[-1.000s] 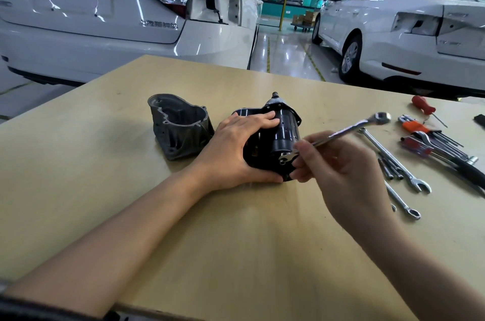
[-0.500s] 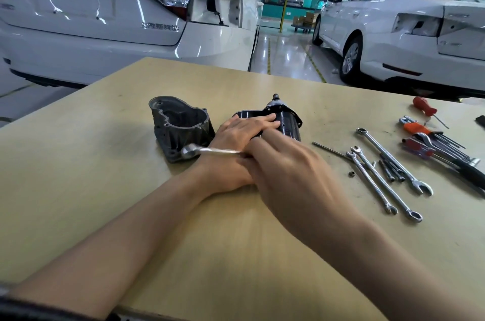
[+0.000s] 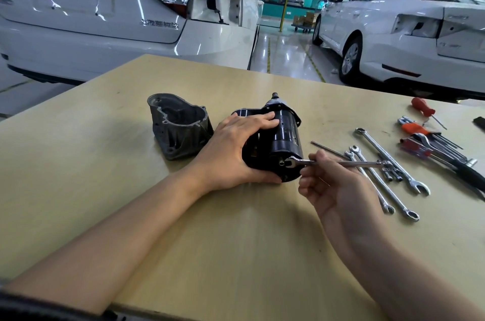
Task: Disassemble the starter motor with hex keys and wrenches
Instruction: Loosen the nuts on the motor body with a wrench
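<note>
The starter motor [image 3: 278,144] lies on its side near the middle of the pale wooden table [image 3: 105,163], a glossy black cylinder with a stubby shaft poking out at its far end. The left hand [image 3: 236,150] is wrapped over it, fingers curled across the top and thumb tucked under the near end, gripping it. The right hand [image 3: 333,184] pinches a thin, polished steel wrench [image 3: 338,163] between thumb and fingertips, and the wrench's open end sits on a small bolt on the motor's near face (the bolt itself is too small to make out clearly). Just left of the motor stands a dull grey cast housing [image 3: 178,129], rough and ribbed, hollow side up. To the right lie several bright spanners [image 3: 388,160], fanned out, and beyond them a red-handled screwdriver [image 3: 422,108] and hex keys [image 3: 435,142] in an orange holder, partly overlapping. The motor's underside is hidden by the palm.
</note>
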Demonstrator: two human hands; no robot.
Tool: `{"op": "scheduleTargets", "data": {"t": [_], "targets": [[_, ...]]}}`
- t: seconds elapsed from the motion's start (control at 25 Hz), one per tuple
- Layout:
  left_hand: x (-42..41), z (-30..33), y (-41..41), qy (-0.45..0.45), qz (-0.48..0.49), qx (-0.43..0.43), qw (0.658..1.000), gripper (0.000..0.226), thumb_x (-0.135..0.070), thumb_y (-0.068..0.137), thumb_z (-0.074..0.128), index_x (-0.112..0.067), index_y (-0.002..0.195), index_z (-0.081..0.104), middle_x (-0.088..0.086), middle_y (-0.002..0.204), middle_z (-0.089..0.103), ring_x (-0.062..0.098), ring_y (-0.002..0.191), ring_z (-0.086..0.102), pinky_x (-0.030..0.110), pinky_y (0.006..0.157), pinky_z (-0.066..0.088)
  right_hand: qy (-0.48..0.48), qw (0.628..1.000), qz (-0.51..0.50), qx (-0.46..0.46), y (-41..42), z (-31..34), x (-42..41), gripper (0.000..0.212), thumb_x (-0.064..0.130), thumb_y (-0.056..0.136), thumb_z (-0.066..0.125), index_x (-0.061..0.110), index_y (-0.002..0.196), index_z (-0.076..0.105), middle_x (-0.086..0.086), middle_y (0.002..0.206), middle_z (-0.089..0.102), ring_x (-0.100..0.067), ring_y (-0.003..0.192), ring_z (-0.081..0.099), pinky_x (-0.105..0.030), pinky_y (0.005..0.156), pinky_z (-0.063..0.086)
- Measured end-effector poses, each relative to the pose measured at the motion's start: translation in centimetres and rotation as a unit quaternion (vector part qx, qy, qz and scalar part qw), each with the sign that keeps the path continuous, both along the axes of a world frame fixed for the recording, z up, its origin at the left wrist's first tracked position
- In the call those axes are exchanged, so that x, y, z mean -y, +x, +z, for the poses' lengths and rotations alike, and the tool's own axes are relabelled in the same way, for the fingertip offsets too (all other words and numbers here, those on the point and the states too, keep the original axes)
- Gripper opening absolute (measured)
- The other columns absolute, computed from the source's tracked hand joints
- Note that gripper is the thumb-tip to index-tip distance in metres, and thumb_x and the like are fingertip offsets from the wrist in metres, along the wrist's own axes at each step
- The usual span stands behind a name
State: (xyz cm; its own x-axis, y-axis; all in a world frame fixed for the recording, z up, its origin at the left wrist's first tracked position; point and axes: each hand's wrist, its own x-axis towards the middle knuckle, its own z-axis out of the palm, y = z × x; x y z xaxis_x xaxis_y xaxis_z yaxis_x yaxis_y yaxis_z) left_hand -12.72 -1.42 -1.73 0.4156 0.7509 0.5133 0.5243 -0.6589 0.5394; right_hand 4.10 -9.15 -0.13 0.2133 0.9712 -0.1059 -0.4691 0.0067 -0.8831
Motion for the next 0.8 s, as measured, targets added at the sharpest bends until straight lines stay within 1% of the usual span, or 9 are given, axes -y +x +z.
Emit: {"op": "scheduleTargets", "data": {"t": [0.24,0.32,0.44,0.52,0.6,0.64,0.72,0.76,0.8], "targets": [[0.0,0.0,0.0,-0.001,0.001,0.004,1.0,0.088,-0.043,0.056,0.09,-0.024,0.133,0.053,-0.01,0.145,0.047,0.0,0.131,0.04,0.044,0.117,0.02,-0.006,1.0,0.013,-0.018,-0.1,-0.1,-0.2,0.011,0.009,0.09,0.055,0.002,0.082,0.059,-0.009,0.057,0.06,-0.014,0.045,0.055,-0.021,0.044,0.046],[0.1,0.0,0.0,0.002,-0.001,0.002,1.0,0.088,-0.043,0.056,0.09,-0.023,0.133,0.054,-0.009,0.145,0.047,0.003,0.131,0.041,0.046,0.116,0.022,-0.003,1.0,0.021,-0.019,-0.2,-0.2,-0.2,0.012,0.014,0.081,0.061,0.002,0.082,0.058,-0.009,0.058,0.061,-0.014,0.045,0.056,-0.021,0.044,0.047],[0.1,0.0,0.1,0.004,-0.001,0.001,1.0,0.087,-0.043,0.056,0.09,-0.022,0.132,0.054,-0.008,0.145,0.047,0.004,0.131,0.042,0.046,0.116,0.023,0.0,1.0,0.02,-0.019,0.0,-0.4,-0.1,0.026,0.02,0.069,0.065,0.001,0.085,0.059,-0.01,0.06,0.064,-0.015,0.048,0.061,-0.021,0.046,0.05],[0.0,0.0,0.0,0.001,0.0,0.002,1.0,0.087,-0.042,0.056,0.09,-0.023,0.133,0.054,-0.009,0.146,0.047,0.003,0.133,0.04,0.045,0.117,0.02,0.018,1.0,0.012,0.001,0.1,-0.5,0.0,0.021,0.017,0.076,0.065,0.001,0.088,0.059,-0.012,0.062,0.065,-0.017,0.051,0.064,-0.023,0.049,0.052],[0.0,0.0,0.0,-0.004,-0.001,0.001,1.0,0.086,-0.042,0.057,0.09,-0.023,0.133,0.053,-0.009,0.146,0.046,0.002,0.133,0.04,0.044,0.117,0.019,0.058,0.994,-0.007,0.096,0.0,-0.3,0.1,0.011,0.013,0.087,0.063,0.003,0.083,0.062,-0.01,0.062,0.065,-0.018,0.053,0.064,-0.024,0.051,0.051],[0.0,0.0,0.1,-0.004,0.0,0.0,1.0,0.086,-0.042,0.057,0.09,-0.023,0.133,0.053,-0.009,0.146,0.046,0.002,0.133,0.04,0.044,0.117,0.019,0.087,0.981,-0.021,0.173,0.0,0.0,0.1,0.013,0.013,0.09,0.062,0.006,0.079,0.063,-0.008,0.06,0.065,-0.018,0.052,0.062,-0.026,0.052,0.05],[0.0,0.0,0.1,-0.004,-0.001,-0.002,1.0,0.087,-0.043,0.057,0.09,-0.024,0.133,0.053,-0.01,0.146,0.046,0.003,0.133,0.04,0.045,0.117,0.019,0.154,0.923,-0.037,0.352,-0.2,0.9,-0.1,0.017,0.014,0.091,0.063,0.012,0.074,0.064,-0.004,0.057,0.063,-0.015,0.049,0.059,-0.029,0.052,0.049],[0.0,-0.1,0.1,-0.003,-0.002,-0.002,1.0,0.087,-0.044,0.057,0.09,-0.024,0.133,0.053,-0.01,0.146,0.046,0.003,0.134,0.039,0.045,0.117,0.019,0.183,0.882,-0.037,0.432,-0.4,1.5,-0.3,0.016,0.015,0.09,0.065,0.014,0.073,0.064,0.0,0.055,0.061,-0.012,0.049,0.058,-0.028,0.054,0.048],[-0.1,-0.1,0.1,-0.003,-0.004,-0.003,1.0,0.086,-0.045,0.058,0.09,-0.024,0.133,0.053,-0.01,0.147,0.046,0.003,0.135,0.039,0.046,0.117,0.019,0.208,0.839,-0.034,0.501,-0.7,2.1,-0.4,0.017,0.017,0.089,0.067,0.014,0.073,0.062,0.004,0.054,0.059,-0.008,0.05,0.056,-0.023,0.055,0.046]]}}
